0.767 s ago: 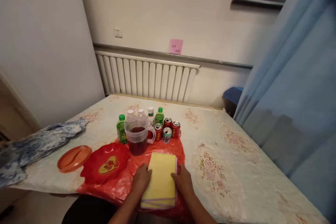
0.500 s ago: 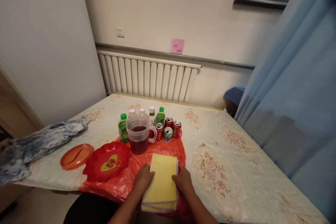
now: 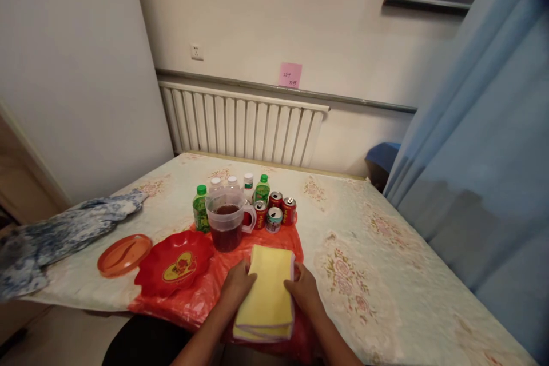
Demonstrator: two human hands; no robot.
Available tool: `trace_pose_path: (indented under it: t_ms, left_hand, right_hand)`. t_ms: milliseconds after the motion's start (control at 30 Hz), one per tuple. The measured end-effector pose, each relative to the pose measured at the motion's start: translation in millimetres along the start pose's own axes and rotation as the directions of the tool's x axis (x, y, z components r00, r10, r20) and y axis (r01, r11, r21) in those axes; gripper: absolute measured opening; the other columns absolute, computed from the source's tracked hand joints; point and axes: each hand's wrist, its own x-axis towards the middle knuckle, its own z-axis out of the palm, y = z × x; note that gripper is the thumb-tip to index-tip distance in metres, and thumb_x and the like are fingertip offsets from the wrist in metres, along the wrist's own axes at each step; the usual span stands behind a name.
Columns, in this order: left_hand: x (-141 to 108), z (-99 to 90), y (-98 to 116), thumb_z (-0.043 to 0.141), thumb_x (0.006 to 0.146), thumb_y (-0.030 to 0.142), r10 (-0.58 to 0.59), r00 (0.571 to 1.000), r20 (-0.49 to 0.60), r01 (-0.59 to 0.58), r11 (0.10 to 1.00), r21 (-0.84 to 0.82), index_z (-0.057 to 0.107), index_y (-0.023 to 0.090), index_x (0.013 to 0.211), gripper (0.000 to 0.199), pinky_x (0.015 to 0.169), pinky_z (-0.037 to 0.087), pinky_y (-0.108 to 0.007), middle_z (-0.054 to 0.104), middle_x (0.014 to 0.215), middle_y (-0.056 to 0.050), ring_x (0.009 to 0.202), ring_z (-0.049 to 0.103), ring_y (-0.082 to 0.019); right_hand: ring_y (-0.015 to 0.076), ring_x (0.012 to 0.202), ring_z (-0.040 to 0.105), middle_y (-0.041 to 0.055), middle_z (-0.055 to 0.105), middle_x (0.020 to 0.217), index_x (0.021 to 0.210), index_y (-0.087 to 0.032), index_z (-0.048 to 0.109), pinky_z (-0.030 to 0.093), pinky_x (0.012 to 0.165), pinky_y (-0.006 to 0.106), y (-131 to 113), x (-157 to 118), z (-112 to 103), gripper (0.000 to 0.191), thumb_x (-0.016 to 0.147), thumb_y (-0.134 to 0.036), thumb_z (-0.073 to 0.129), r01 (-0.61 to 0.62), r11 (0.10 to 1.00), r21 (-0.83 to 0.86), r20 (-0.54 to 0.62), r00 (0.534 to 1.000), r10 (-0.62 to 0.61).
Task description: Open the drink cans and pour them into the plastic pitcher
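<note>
The yellow cloth has slid a touch farther and to the right since a moment ago, and both hands have gone with it! I've got the left hand pinching its left edge and the right hand pinching the right, thumbs on top (the fingers underneath are mostly hidden from me). It's folded into layers, tilted slightly, over the near right part of the red plastic sheet; whether it touches that sheet, I can't tell.

Just far and left of the cloth stands the jug, dark drink inside, handle to the right. Now look right of that handle: red cans cluster around a small pale can. Green-capped bottles stand at the jug's left and behind the cans, with white-capped bottles between them. Over on the left, the wavy red dish sits near an orange lid, and beyond lies a rumpled blue-and-white fabric.
</note>
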Motion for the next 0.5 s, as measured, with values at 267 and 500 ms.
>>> trace_pose_path:
  t_ms: [267,500]
  left_hand:
    - [18.4,7.9,5.4,0.056,0.081,0.02,0.091,0.995,-0.049,-0.087,0.993,0.079,0.054,0.02,0.081,0.002,0.064,0.041,-0.023,0.066,0.081,0.0,0.076,0.061,-0.016]
    - [8.8,21.4,10.4,0.047,0.088,0.018,0.206,0.968,-0.144,-0.156,0.942,0.297,0.054,0.011,0.125,0.039,0.106,0.034,-0.041,0.055,0.134,-0.018,0.129,0.046,-0.029]
  right_hand:
    - [0.0208,0.078,0.069,0.0054,0.075,0.091,0.11,-0.016,0.063,0.052,0.07,0.026,8.9,28.4,-2.2,0.043,0.067,-0.013,0.059,0.018,1.0,-0.013,0.003,1.0,-0.018]
    - [0.0309,0.123,0.053,0.0184,0.06,0.126,0.126,-0.011,0.057,0.041,0.105,0.044,22.8,24.6,15.5,0.044,0.082,-0.019,0.05,0.238,0.93,-0.281,-0.196,0.934,-0.299]
